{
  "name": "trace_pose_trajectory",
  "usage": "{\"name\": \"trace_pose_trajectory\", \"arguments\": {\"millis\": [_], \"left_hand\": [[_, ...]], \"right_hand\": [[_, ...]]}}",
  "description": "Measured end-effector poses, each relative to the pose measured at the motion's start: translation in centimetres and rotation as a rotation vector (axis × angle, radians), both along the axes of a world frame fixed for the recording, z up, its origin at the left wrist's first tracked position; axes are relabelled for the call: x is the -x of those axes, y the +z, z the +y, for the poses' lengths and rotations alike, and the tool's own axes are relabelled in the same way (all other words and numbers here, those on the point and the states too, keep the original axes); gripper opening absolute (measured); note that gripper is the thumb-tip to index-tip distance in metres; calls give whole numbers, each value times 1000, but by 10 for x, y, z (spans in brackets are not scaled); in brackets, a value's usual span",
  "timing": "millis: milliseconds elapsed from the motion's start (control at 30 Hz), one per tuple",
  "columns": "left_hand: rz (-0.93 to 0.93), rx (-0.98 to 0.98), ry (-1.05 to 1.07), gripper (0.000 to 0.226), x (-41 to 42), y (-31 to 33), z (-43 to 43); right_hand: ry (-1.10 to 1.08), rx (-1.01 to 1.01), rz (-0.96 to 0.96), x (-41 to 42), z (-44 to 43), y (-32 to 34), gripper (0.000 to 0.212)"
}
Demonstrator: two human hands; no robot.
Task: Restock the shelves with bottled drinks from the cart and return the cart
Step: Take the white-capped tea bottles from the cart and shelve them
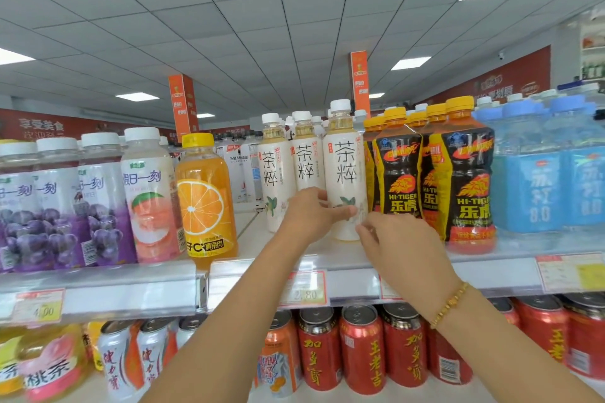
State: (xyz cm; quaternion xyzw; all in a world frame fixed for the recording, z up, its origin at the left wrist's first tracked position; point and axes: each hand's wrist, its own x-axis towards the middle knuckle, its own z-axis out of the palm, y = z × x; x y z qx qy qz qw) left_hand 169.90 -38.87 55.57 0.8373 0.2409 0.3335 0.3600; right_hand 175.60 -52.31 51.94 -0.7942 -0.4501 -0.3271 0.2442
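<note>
A white tea bottle [345, 170] with a white cap stands at the front of the upper shelf [353, 268]. My left hand [311, 214] grips its lower part, thumb across the front. My right hand [399, 249] is at the bottle's lower right, its fingertips touching the base. Two more white tea bottles [288, 170] stand just left and behind. The cart is out of view.
Black and yellow energy drink bottles [458, 173] stand right of the tea, then blue bottles [537, 173]. An orange juice bottle [204, 196] and purple grape bottles [59, 206] stand at the left. Red cans [360, 350] fill the shelf below. Price tags [304, 291] line the edge.
</note>
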Motion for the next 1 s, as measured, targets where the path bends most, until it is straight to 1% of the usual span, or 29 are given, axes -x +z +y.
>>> {"name": "trace_pose_trajectory", "arguments": {"millis": [100, 167, 233, 333, 400, 467, 500, 533, 567, 633, 733, 833, 933, 1000], "left_hand": [[11, -17, 36, 39, -9, 1, 1], [19, 6, 29, 38, -13, 2, 3], [21, 1, 31, 34, -17, 2, 7], [66, -27, 56, 39, -20, 2, 10], [187, -101, 133, 47, -11, 3, 11], [244, -167, 280, 50, 3, 3, 19], [252, -189, 352, 45, 10, 2, 24], [269, -214, 400, 37, 17, 1, 29], [304, -242, 430, 34, 21, 0, 33], [363, -236, 439, 36, 26, 0, 36], [311, -148, 401, 32, 25, 2, 46], [235, -49, 408, 38, 24, 10, 55], [189, -26, 423, 47, 24, 11, 58], [156, -1, 422, 45, 21, 7, 62]], "right_hand": [[48, -83, -48, -12, -11, -10, 33], [80, -122, -63, -24, -15, -16, 35], [102, -128, -72, -30, -18, -18, 37], [113, -139, -109, -32, -19, -21, 38], [141, -135, -98, -32, -21, -21, 37], [152, -132, -103, -32, -22, -21, 36], [152, -133, -103, -31, -23, -20, 35], [148, -133, -99, -31, -22, -20, 35], [138, -132, -98, -30, -22, -20, 35], [106, -115, -85, -27, -21, -18, 34], [76, -104, -73, -25, -22, -16, 36], [71, -99, -79, -25, -22, -16, 35], [74, -121, -96, -27, -22, -18, 33], [71, -128, -106, -27, -21, -19, 34]]}}
